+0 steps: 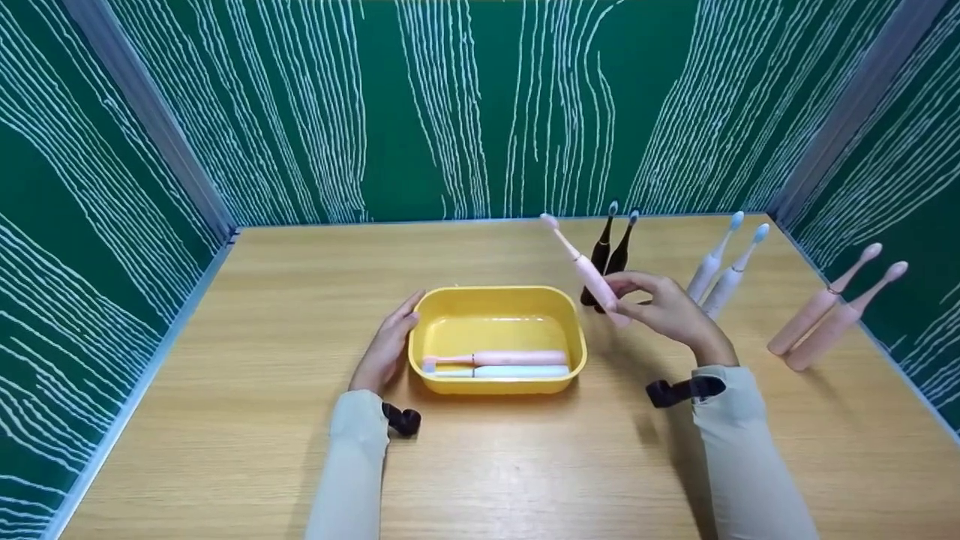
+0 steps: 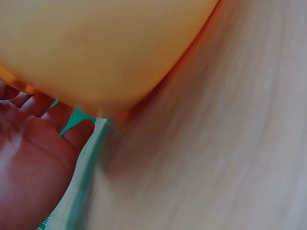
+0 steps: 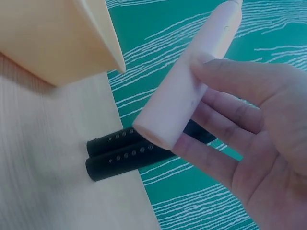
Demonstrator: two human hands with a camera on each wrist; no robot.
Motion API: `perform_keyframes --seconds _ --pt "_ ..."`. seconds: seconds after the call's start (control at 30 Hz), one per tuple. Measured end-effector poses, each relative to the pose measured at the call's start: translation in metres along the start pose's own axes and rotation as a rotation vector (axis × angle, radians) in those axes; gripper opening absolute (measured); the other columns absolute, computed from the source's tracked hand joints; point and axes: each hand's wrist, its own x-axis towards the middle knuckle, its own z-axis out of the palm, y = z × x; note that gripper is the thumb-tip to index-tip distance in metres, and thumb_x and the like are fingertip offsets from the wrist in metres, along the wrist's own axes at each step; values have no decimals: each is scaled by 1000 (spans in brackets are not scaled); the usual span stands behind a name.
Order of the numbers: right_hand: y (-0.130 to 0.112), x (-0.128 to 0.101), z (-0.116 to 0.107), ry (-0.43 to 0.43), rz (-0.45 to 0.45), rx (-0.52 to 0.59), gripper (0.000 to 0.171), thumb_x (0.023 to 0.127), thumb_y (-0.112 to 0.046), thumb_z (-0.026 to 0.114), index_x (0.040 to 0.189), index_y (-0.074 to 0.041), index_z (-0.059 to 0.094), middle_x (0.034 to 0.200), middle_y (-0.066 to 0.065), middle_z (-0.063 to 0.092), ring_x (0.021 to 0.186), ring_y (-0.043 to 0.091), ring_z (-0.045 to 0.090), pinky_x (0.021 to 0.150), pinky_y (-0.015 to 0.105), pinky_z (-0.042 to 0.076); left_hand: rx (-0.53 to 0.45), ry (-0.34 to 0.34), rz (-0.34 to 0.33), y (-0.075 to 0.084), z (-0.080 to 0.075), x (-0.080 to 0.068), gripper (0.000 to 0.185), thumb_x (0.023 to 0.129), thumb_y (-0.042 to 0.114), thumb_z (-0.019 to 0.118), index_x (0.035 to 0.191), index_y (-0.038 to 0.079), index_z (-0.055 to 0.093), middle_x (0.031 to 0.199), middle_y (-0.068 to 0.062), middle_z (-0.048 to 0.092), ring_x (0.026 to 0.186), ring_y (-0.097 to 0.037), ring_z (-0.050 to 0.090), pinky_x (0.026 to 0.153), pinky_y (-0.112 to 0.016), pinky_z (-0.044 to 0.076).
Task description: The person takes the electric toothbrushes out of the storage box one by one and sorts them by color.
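Wooden table (image 1: 202,390): left hand (image 1: 384,346), unclenched, touches yellow bin (image 1: 499,386); right hand (image 1: 671,313) pinches pink toothbrush (image 1: 594,283) at bin's right. Loading, apparently; next needs lowering inside.

Both forearms reach in from the bottom of the head view, pale sleeves (image 1: 352,465) down to the wrists, black strap (image 1: 686,390) on each. Left hand (image 1: 384,346): palm facing inward, fingers loosely extended, no curl-round grip; some fingertips hidden in left wrist view. Right hand (image 1: 669,311): wrist angled left, raised off the surface, thumb opposed to bent fingers, pinching. Palm side shows in right wrist view. Hands well apart.
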Motion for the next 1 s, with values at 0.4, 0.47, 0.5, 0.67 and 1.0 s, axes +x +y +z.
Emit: perform_keyframes --seconds 0.4,0.47,0.5,0.67,1.0 --pt "16 -19 -9 98 55 15 45 89 -21 69 129 -5 59 119 15 65 100 -2 55 83 16 51 -46 -25 5 -2 0 1 49 103 14 34 151 8 29 160 -9 20 148 -24 17 123 -38 14" --pt "19 -22 -11 121 42 33 44 88 -18 69 128 -2 60 118 17 65 99 -5 55 78 10 51 -63 -34 12 -2 -1 1 49 103 13 34 151 6 28 160 -11 21 148 -25 17 123 -38 15" --pt "20 -24 -12 135 38 36 43 88 -17 70 127 -1 60 116 17 65 98 -6 54 77 9 50 -69 -28 9 -3 -1 1 49 103 14 34 151 6 29 160 -10 21 148 -24 18 123 -38 16" --pt "26 -34 -15 216 13 32 41 85 -13 72 122 1 63 105 2 67 93 -6 56 73 8 51 -61 -17 -1 -1 0 0 49 103 15 34 151 7 29 160 -10 21 148 -24 18 123 -38 16" --pt "41 -48 -24 267 38 49 40 86 -13 71 122 1 62 97 -20 62 89 -1 58 71 9 49 -38 2 2 -1 2 -1 49 102 13 33 151 7 30 161 -9 20 149 -24 15 123 -38 14"
